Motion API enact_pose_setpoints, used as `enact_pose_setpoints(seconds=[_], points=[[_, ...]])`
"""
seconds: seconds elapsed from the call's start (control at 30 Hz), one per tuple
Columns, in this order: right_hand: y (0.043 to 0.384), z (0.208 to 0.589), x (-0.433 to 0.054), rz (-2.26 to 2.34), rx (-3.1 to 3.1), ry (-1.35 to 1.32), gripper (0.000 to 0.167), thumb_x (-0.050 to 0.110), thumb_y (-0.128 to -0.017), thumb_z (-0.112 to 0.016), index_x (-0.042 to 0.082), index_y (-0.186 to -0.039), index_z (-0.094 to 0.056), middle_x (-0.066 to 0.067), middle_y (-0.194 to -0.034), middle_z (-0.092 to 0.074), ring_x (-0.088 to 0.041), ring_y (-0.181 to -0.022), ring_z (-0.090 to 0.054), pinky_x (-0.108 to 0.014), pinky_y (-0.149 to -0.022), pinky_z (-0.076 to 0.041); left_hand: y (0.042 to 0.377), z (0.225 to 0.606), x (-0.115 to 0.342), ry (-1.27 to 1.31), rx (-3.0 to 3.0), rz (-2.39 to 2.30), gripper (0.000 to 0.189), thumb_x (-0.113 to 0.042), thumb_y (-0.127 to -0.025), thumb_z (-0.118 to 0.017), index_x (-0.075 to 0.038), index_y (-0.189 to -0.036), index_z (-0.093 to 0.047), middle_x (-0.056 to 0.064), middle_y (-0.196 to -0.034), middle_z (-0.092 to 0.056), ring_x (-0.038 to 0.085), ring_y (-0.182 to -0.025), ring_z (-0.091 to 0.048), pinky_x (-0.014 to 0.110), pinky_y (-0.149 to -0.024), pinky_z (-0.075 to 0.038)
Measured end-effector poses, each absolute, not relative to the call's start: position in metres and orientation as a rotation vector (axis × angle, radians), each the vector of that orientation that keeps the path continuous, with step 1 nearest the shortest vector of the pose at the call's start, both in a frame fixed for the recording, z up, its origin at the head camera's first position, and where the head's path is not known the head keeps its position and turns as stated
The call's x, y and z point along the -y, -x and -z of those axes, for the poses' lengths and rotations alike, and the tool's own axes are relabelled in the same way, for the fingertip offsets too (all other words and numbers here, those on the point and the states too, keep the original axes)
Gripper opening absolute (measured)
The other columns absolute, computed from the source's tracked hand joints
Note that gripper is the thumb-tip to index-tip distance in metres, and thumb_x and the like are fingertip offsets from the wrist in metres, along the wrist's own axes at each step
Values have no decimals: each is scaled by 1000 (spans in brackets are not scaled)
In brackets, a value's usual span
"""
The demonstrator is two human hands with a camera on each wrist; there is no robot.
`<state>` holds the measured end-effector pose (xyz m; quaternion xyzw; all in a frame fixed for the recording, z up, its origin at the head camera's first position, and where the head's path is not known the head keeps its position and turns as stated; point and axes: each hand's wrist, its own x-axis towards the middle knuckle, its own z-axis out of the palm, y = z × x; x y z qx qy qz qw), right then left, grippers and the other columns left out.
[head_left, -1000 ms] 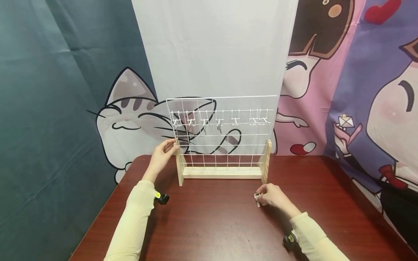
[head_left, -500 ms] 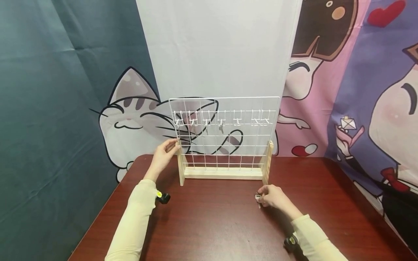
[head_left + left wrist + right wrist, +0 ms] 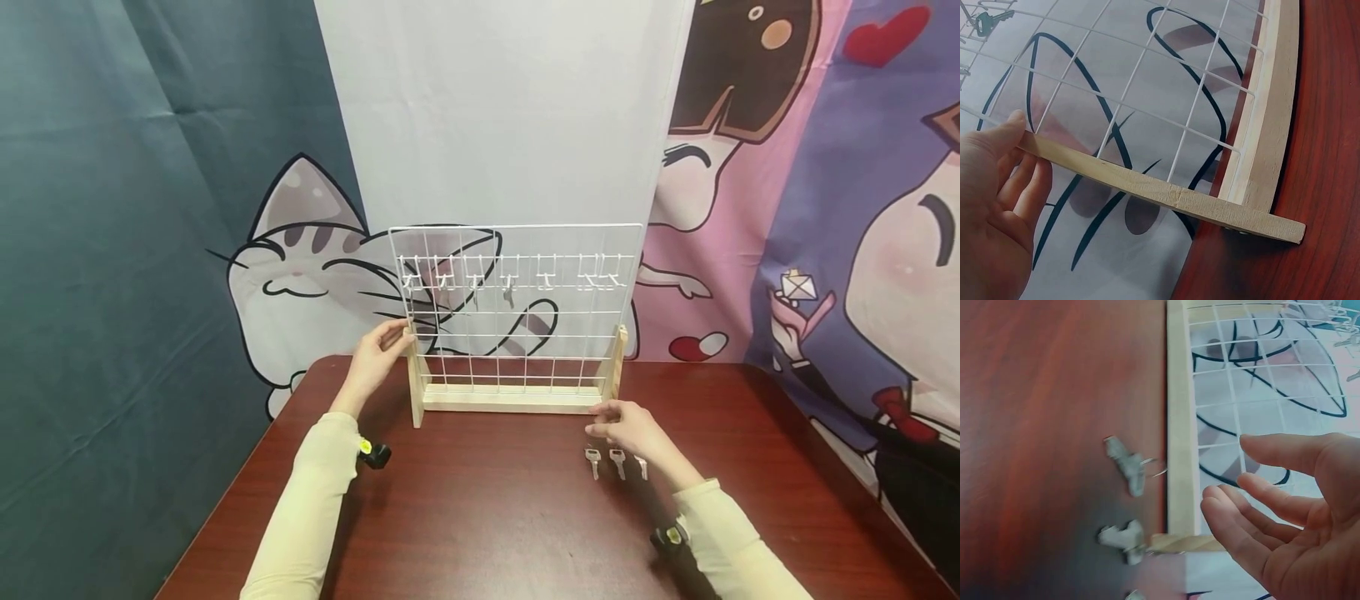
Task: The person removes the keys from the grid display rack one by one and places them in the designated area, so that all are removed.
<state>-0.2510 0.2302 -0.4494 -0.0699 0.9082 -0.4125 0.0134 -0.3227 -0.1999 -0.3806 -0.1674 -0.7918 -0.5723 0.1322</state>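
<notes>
A white wire grid rack [image 3: 522, 335] in a pale wooden stand [image 3: 513, 400] stands on the table. My left hand [image 3: 377, 350] pinches the top of the stand's left post [image 3: 1135, 182] between thumb and fingers. My right hand [image 3: 628, 433] hovers just above the tabletop near the right post, with thumb and fingers spread apart and nothing between them. Just below it in the head view lie a key [image 3: 592, 462], a second key [image 3: 617, 462] and a third key [image 3: 642, 467], partly covered by the hand. Small rings show on the keys in the right wrist view.
White hooks [image 3: 545, 281] line the upper part of the grid, and keys [image 3: 509, 295] hang from some of those on the left. The dark red tabletop [image 3: 480, 517] stretches in front. A printed cloth [image 3: 285, 333] hangs behind.
My right hand has let go of the key at the left of the row and risen slightly away from it, uncovering the keys. My left hand has stayed on the post.
</notes>
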Motion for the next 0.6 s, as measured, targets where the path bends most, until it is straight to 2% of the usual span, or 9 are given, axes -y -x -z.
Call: enact_pose_setpoints(seconds=[0.13, 0.17, 0.23, 0.37, 0.4, 0.5, 0.6], points=[[257, 436, -219, 1364, -2816, 265, 34, 15, -87, -78, 0, -117, -70, -11, -96, -73, -21, -76, -66, -29, -62, -54, 323, 382, 201, 489, 2290, 1679, 39, -5, -98, -66, 12, -132, -57, 26, -137, -58, 36, -134, -51, 33, -110, -44], [259, 432, -216, 1386, -2807, 268, 34, 15, -88, -78, 1, -118, -70, -12, -99, -73, -19, -70, -64, -28, -58, -53, 323, 383, 202, 486, 2288, 1683, 39, -5, -98, -66, 12, -132, -57, 26, -137, -58, 36, -134, -51, 33, -110, -44], [262, 425, -207, 1418, -2805, 298, 34, 16, -89, -77, 2, -120, -70, -13, -103, -74, -20, -75, -66, -29, -62, -53, 322, 382, 202, 484, 2293, 1679, 39, -5, -98, -66, 11, -132, -57, 25, -138, -57, 36, -134, -51, 34, -110, -44], [268, 414, -188, 1519, -2784, 368, 35, 17, -91, -76, 2, -122, -69, -16, -112, -73, -26, -92, -71, -34, -78, -57, 321, 381, 202, 482, 2302, 1672, 39, -6, -98, -66, 11, -132, -57, 25, -138, -57, 36, -134, -50, 36, -110, -44], [270, 411, -184, 1551, -2780, 393, 36, 17, -92, -75, 2, -123, -68, -16, -115, -73, -27, -103, -70, -36, -87, -55, 321, 380, 202, 482, 2305, 1670, 39, -5, -98, -65, 12, -132, -57, 26, -138, -57, 36, -134, -50, 36, -110, -44], [275, 404, -171, 1685, -2741, 415, 38, 17, -92, -75, 2, -127, -66, -16, -120, -71, -29, -109, -68, -36, -92, -55, 324, 382, 201, 491, 2305, 1660, 39, -3, -99, -64, 14, -132, -55, 29, -138, -56, 38, -134, -50, 36, -110, -44], [282, 397, -159, 1826, -2699, 412, 40, 17, -93, -75, 2, -129, -65, -17, -123, -69, -29, -110, -68, -30, -90, -55, 333, 392, 205, 494, 2287, 1674, 39, -5, -99, -64, 13, -132, -55, 28, -138, -56, 38, -134, -49, 37, -111, -43]])
